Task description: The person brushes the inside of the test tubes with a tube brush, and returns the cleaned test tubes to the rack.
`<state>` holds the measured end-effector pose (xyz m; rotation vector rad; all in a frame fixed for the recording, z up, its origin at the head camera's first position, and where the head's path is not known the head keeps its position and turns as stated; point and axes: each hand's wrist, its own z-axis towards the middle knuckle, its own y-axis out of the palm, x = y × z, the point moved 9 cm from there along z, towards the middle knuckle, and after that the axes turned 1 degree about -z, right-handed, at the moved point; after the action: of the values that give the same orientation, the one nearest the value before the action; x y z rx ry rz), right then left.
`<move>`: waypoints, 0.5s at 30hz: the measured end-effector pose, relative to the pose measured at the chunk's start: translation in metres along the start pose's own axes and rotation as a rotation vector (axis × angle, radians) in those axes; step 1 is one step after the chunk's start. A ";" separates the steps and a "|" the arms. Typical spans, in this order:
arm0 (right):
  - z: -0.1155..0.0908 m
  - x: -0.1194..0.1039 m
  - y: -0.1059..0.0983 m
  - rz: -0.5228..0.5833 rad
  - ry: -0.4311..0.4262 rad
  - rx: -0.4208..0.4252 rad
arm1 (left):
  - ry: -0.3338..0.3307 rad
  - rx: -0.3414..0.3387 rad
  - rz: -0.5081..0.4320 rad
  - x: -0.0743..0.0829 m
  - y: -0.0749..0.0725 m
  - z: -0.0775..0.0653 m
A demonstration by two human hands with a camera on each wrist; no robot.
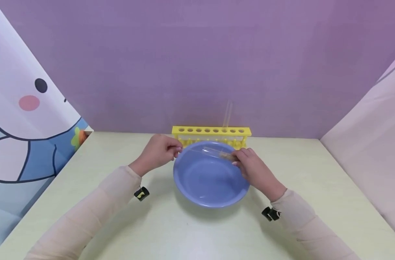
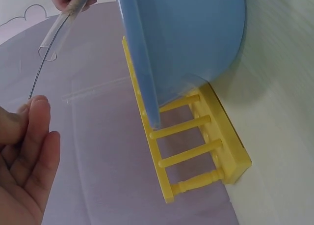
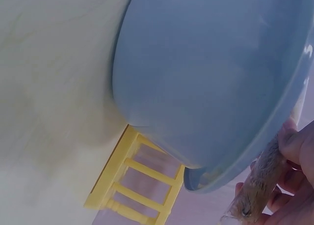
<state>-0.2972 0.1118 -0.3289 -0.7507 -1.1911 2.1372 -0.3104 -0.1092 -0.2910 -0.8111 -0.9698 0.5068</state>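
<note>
Above the far part of a blue basin (image 1: 211, 180), my right hand (image 1: 256, 169) grips a clear test tube (image 1: 211, 152) near its closed end. Inside the tube sits a test tube brush, its bristles (image 3: 269, 168) bunched at that end in the right wrist view. The twisted wire handle (image 2: 47, 55) comes out of the tube's mouth toward the left. My left hand (image 1: 159, 151) pinches the end of this wire between thumb and fingertips, beside the basin's left rim. The tube lies nearly level, with its mouth toward the left hand.
Right behind the basin stands a yellow test tube rack (image 1: 202, 130), partly hidden by it. Another clear test tube (image 1: 228, 115) stands up from the rack, right of its middle. A purple backdrop (image 1: 197, 65) rises at the back edge of the pale table (image 1: 197, 234).
</note>
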 end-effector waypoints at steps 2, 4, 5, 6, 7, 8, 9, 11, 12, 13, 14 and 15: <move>-0.001 -0.001 0.001 0.004 -0.008 -0.005 | 0.010 0.005 0.018 0.000 -0.001 -0.001; -0.001 -0.001 0.001 0.002 -0.014 -0.002 | 0.019 0.013 0.028 -0.001 -0.001 -0.001; -0.001 -0.001 0.000 0.002 -0.017 0.001 | 0.024 0.019 0.032 0.000 -0.002 -0.001; -0.001 -0.001 0.000 0.002 -0.020 0.003 | 0.029 0.024 0.034 0.000 -0.003 -0.002; -0.001 -0.001 0.000 0.003 -0.023 0.003 | 0.037 0.030 0.038 0.000 -0.003 -0.002; -0.001 -0.001 0.000 0.006 -0.023 0.002 | 0.043 0.034 0.042 0.001 -0.004 -0.002; -0.001 -0.001 0.001 0.008 -0.024 0.001 | 0.051 0.039 0.045 0.001 -0.004 -0.002; -0.002 0.000 0.001 0.014 -0.024 -0.004 | 0.066 0.044 0.051 0.002 -0.004 -0.003; -0.002 0.001 0.001 0.016 -0.025 -0.005 | 0.073 0.047 0.056 0.002 -0.005 -0.003; -0.002 0.001 0.002 0.020 -0.024 -0.007 | 0.082 0.052 0.065 0.002 -0.005 -0.003; -0.002 0.002 0.002 0.023 -0.024 -0.009 | 0.087 0.056 0.073 0.002 -0.006 -0.003; -0.002 0.002 0.003 0.025 -0.024 -0.011 | 0.092 0.061 0.080 0.002 -0.006 -0.004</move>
<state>-0.2976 0.1133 -0.3326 -0.7499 -1.2129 2.1676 -0.3063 -0.1130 -0.2864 -0.8137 -0.8357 0.5605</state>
